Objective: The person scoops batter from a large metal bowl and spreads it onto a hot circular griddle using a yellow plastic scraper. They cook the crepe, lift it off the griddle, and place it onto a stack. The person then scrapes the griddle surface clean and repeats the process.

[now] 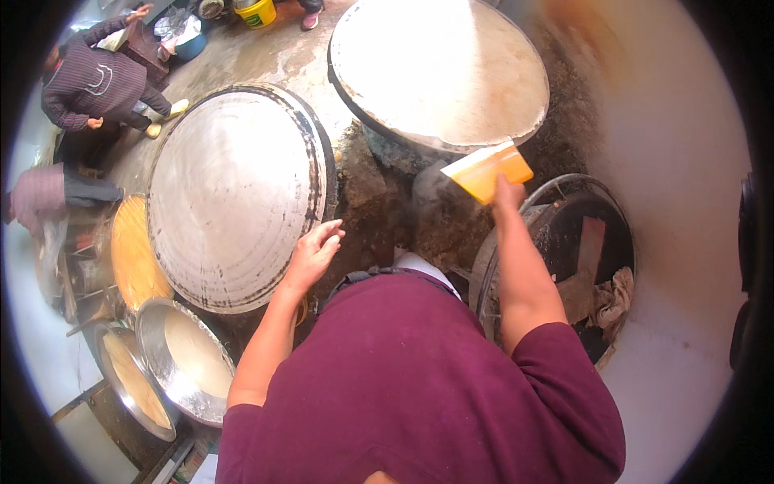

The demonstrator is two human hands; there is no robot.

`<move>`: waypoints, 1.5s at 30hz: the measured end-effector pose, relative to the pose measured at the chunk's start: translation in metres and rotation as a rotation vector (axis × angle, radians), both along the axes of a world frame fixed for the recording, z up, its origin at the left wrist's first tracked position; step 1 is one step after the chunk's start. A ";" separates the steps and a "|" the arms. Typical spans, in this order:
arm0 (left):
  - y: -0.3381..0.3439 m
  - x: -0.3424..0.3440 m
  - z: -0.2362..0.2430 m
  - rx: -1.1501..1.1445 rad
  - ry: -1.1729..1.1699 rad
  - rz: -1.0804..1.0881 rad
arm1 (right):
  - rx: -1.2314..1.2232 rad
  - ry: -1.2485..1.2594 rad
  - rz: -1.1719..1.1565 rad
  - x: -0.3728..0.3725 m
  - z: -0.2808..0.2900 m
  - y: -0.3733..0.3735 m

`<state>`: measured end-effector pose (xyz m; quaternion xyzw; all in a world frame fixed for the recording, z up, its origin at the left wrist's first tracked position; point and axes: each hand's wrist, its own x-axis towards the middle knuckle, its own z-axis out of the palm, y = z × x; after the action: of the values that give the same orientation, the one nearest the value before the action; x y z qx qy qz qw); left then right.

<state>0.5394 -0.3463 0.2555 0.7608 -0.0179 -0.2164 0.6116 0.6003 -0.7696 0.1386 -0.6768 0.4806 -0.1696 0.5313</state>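
Note:
My right hand (507,192) grips a flat yellow scraper (488,173) with a pale edge. It is held at the near rim of a large round griddle (543,95), which a thin pale layer of batter (411,64) covers. To the left, a second round griddle (230,189) has a bare-looking grey surface with faint ring marks. My left hand (313,252) hovers by that griddle's right rim, its fingers loosely bent and apart, holding nothing. Whether it touches the rim is hard to tell.
Metal basins (149,323) of pale batter stand at the lower left, beside a round tan tray (133,250). At my right is a round black drum (564,230) with a board and cloth. Two people (97,85) are at the far left; a yellow bucket (258,14) stands behind.

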 end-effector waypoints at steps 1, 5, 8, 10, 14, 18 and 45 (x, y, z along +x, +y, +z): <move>-0.006 0.006 0.003 0.094 -0.015 -0.040 | 0.014 -0.039 0.071 -0.001 0.000 0.018; -0.029 0.025 0.016 0.235 -0.235 -0.210 | -0.129 0.123 0.445 0.001 0.004 0.118; -0.033 0.025 0.020 0.261 -0.342 -0.315 | -0.165 0.167 0.814 0.001 0.015 0.160; -0.030 0.020 0.015 0.273 -0.310 -0.325 | 0.017 0.000 0.762 -0.009 0.024 0.150; -0.021 0.007 -0.006 0.160 -0.105 -0.223 | 0.378 -0.246 0.360 -0.041 0.031 0.071; -0.019 0.008 -0.024 0.142 -0.036 -0.210 | 0.255 -0.383 -0.185 -0.019 0.021 0.014; -0.124 0.189 -0.020 0.150 0.444 0.299 | 0.311 0.178 0.377 0.396 0.032 -0.346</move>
<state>0.7283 -0.4702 0.2355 0.7320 0.2450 -0.2861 0.5677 0.9965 -1.1157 0.1709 -0.6767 0.4109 0.0687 0.6071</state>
